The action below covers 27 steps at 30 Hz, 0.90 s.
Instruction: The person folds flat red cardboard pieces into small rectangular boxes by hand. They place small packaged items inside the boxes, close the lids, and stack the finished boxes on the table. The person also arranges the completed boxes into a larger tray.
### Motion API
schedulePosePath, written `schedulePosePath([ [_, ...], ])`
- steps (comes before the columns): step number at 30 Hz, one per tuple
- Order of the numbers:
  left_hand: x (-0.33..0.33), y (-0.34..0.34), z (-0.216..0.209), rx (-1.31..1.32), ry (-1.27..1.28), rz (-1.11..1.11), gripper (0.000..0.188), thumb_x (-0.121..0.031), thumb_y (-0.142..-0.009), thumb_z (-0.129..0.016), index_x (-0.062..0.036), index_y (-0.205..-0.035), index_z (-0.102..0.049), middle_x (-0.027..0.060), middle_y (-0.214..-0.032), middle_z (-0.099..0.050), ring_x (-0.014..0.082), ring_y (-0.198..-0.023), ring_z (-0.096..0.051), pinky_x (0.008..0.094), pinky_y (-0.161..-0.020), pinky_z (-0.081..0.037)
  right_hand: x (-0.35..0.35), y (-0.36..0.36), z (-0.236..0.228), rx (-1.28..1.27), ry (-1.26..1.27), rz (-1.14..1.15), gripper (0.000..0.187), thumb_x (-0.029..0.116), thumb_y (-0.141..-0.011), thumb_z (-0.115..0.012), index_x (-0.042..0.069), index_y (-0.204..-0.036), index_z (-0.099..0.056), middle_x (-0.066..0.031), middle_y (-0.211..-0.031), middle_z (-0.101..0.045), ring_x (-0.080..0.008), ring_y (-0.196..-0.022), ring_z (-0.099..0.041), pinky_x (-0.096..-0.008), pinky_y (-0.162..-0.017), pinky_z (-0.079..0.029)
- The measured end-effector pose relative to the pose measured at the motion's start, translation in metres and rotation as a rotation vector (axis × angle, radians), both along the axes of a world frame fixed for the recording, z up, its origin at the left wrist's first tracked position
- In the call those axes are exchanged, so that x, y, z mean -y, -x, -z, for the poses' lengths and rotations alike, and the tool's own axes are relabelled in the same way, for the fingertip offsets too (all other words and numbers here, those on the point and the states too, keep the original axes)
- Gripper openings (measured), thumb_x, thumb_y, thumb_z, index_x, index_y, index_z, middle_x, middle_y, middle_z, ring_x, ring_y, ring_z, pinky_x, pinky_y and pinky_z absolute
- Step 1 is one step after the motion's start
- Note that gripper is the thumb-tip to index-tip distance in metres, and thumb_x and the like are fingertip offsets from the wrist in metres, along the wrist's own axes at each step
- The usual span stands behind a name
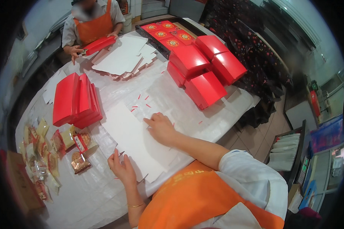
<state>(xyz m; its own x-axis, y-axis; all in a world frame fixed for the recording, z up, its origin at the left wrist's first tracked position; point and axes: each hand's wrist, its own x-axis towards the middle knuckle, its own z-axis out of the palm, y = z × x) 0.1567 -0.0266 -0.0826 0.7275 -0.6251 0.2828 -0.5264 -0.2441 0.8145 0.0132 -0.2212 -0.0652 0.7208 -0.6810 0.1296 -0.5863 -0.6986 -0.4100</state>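
A flat white card sheet [122, 128], cut like an unfolded box, lies before me on the covered table. My right hand [161, 129] rests on its right side, palm down, fingers stretched out and nothing held. At the sheet's lower left edge is my left hand [123, 168], fingers apart, beside a small flap; whether it touches the flap I cannot tell. Small red paper strips [146, 105] are scattered just beyond the sheet. To the left stand several folded red boxes [66, 101] side by side.
Packaged snacks [46, 152] cover the table's left side, near a brown carton [23, 183]. At the far right are stacked red boxes [206, 87] and a black tray [176, 21] of red packs. Across the table, a co-worker handles a red box [99, 45] beside piled white sheets [118, 57].
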Motion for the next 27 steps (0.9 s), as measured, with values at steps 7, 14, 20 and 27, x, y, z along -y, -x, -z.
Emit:
schedulePosePath([
  [7,0.008,-0.005,0.006,-0.213,0.041,0.004,0.046,-0.005,-0.089,-0.064,0.0037,-0.133,-0.054,0.0145,-0.107,-0.059,0.0277,-0.101,-0.056,0.0380,-0.093,-0.045,-0.002,0.001,-0.005,-0.083,0.056,0.025,0.041,0.019,-0.089,-0.064,0.007,-0.128,-0.061,-0.0122,-0.113,-0.061,-0.0319,-0.106,-0.055,-0.0425,-0.091,-0.046],
  [14,0.004,-0.019,0.044,0.019,-0.040,-0.106,0.053,-0.007,-0.087,-0.064,0.0053,-0.136,-0.049,0.0213,-0.122,-0.056,0.0348,-0.112,-0.054,0.0423,-0.100,-0.044,0.034,0.064,-0.076,0.406,0.416,-0.168,0.045,0.005,-0.082,-0.063,0.005,-0.127,-0.060,-0.0150,-0.110,-0.062,-0.0314,-0.103,-0.059,-0.0446,-0.090,-0.046],
  [20,-0.012,0.006,0.010,0.060,0.055,-0.163,0.049,-0.008,-0.086,-0.061,0.0088,-0.131,-0.051,0.0255,-0.125,-0.054,0.0421,-0.120,-0.049,0.0483,-0.106,-0.039,0.167,0.285,-0.224,0.259,1.099,0.458,0.059,0.011,-0.077,-0.070,0.002,-0.132,-0.052,-0.0184,-0.132,-0.056,-0.0356,-0.123,-0.053,-0.0464,-0.106,-0.039],
  [27,-0.038,-0.008,0.024,0.166,0.112,-0.175,0.042,-0.002,-0.083,-0.059,0.0068,-0.124,-0.055,0.0228,-0.124,-0.054,0.0417,-0.118,-0.050,0.0486,-0.105,-0.038,0.233,0.449,-0.257,-0.420,0.553,1.037,0.059,0.027,-0.076,-0.080,0.005,-0.125,-0.055,-0.0211,-0.121,-0.063,-0.0381,-0.114,-0.060,-0.0466,-0.097,-0.048],
])
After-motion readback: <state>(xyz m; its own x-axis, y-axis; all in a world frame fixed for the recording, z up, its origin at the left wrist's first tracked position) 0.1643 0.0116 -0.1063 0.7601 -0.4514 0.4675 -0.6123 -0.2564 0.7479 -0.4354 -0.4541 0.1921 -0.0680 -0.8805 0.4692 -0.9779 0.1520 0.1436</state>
